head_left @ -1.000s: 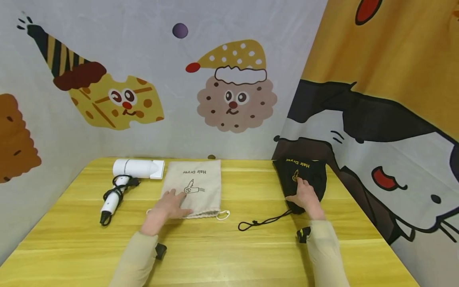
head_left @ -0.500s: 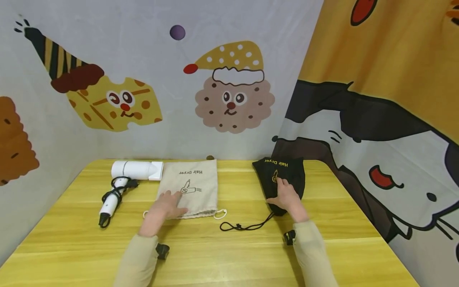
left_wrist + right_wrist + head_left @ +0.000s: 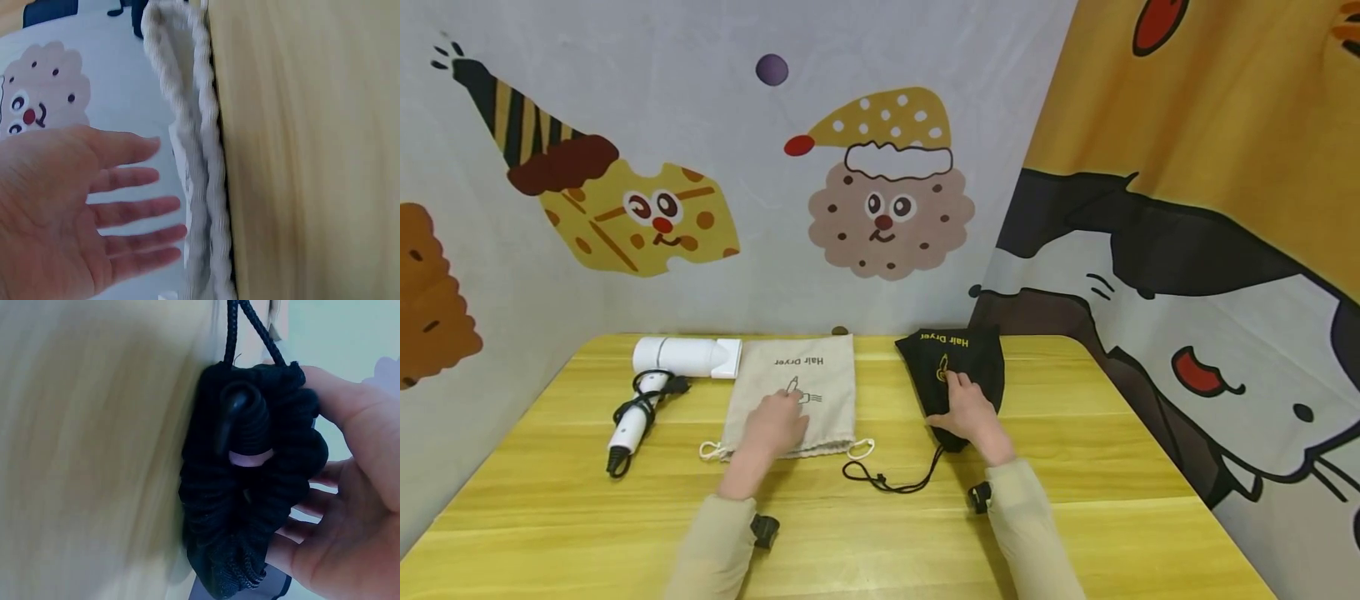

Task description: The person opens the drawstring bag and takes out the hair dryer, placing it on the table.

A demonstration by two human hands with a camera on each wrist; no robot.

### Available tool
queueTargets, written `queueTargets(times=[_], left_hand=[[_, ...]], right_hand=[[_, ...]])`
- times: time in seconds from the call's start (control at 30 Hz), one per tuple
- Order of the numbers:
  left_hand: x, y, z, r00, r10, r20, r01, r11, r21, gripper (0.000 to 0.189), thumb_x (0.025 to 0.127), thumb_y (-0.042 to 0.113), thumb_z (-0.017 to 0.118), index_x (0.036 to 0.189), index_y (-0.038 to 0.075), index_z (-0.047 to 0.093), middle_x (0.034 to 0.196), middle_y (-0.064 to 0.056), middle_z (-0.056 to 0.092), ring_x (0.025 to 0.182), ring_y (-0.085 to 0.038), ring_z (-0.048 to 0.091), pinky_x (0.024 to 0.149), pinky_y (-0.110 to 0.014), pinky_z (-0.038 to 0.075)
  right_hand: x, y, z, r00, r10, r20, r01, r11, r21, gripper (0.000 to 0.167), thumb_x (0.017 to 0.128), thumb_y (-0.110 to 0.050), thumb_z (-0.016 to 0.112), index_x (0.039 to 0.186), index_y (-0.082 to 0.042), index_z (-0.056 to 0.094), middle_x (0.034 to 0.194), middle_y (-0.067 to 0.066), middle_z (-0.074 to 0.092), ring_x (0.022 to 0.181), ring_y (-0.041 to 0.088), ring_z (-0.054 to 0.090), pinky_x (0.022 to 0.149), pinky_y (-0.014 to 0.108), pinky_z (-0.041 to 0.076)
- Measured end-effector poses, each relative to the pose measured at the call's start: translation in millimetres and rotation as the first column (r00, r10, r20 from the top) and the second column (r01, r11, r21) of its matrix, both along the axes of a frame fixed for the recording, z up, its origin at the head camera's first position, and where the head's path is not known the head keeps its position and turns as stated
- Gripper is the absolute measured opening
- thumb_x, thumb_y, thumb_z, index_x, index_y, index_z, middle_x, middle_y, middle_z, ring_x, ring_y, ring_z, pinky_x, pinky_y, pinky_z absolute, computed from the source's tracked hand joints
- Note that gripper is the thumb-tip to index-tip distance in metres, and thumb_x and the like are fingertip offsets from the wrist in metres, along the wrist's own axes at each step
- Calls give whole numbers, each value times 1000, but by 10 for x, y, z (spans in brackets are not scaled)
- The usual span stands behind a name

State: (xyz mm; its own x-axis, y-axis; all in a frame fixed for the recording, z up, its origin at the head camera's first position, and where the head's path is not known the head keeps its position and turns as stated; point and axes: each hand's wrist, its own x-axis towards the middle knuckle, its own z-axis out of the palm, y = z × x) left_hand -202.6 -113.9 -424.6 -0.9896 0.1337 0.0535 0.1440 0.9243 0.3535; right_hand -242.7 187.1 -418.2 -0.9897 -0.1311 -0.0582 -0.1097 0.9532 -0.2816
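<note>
The step in hand looks like placing the black drawstring bag point(image 3: 979, 360) on the wooden table point(image 3: 880, 554) with the right hand point(image 3: 972, 413): its thumb and fingers lie around the bag near the gathered mouth, holding it, though the far fingertips are hidden behind the cloth. That bag lies to the right of the beige bag point(image 3: 833, 379), apart from it, with its neck toward the person and its black cord point(image 3: 880, 480) trailing on the wood. The right wrist view shows the mouth gaping a little, with a dark ribbed end point(image 3: 251, 428) inside, so the bag is presumably filled. The left hand point(image 3: 777, 423) is over the beige bag with its fingers nearly straight and spread, gripping nothing; whether the tips touch the cloth I cannot tell. The beige bag lies flat, so it seems to have nothing bulky in it, and 1 white hair dryer point(image 3: 681, 357) rests just beyond it on the left, cable wound about the handle. As I judge it, the next move calls for easing the right fingers off without tugging the neck, and keeping the left light so the flat cloth does not ruck.
</note>
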Motion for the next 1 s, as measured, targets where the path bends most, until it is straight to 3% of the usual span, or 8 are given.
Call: queueTargets(times=[0.17, 0.3, 0.43, 0.73, 1.0], left_hand=[[4, 218, -24, 991, -94, -90, 101, 992, 73, 39, 89, 18, 63, 122, -2, 57, 116, -22, 62, 103, -37, 62, 83, -47, 55], [11, 388, -32, 967, -186, -174, 204, 974, 97, 40, 88, 17, 64, 122, -1, 57, 116, -20, 64, 103, -34, 63, 88, -44, 54], [13, 547, -30, 945, -260, -198, 280, 957, 81, 43, 89, 20, 65, 125, 0, 56, 117, -17, 63, 105, -32, 62, 89, -41, 54], [38, 795, -29, 925, -328, -190, 343, 938, 47, 47, 89, 26, 65, 129, 4, 54, 123, -15, 61, 111, -30, 60, 89, -40, 54], [59, 921, -55, 928, -333, -165, 331, 943, -41, 51, 86, 37, 67, 129, 13, 54, 123, -12, 59, 108, -27, 61, 78, -40, 57]], right_hand=[[3, -118, -8, 999, 30, 11, -30, 1000, -7, 88, 80, -40, 74, 145, 0, 30, 145, 25, 36, 127, 46, 42, 96, 58, 44], [11, -191, -12, 998, 60, 17, -59, 998, -28, 88, 80, -40, 73, 145, 0, 30, 145, 25, 36, 127, 45, 43, 98, 57, 43], [9, -238, -27, 996, 92, 9, -92, 994, -53, 88, 80, -41, 73, 145, 0, 30, 144, 25, 37, 126, 45, 44, 97, 56, 44], [4, -310, -47, 988, 155, 2, -153, 977, -146, 87, 81, -44, 72, 144, 0, 32, 146, 26, 37, 131, 42, 43, 103, 54, 41], [-17, -293, -59, 969, 246, -28, -246, 944, -219, 73, 83, -38, 70, 137, 3, 42, 141, 21, 47, 130, 37, 46, 105, 49, 41]])
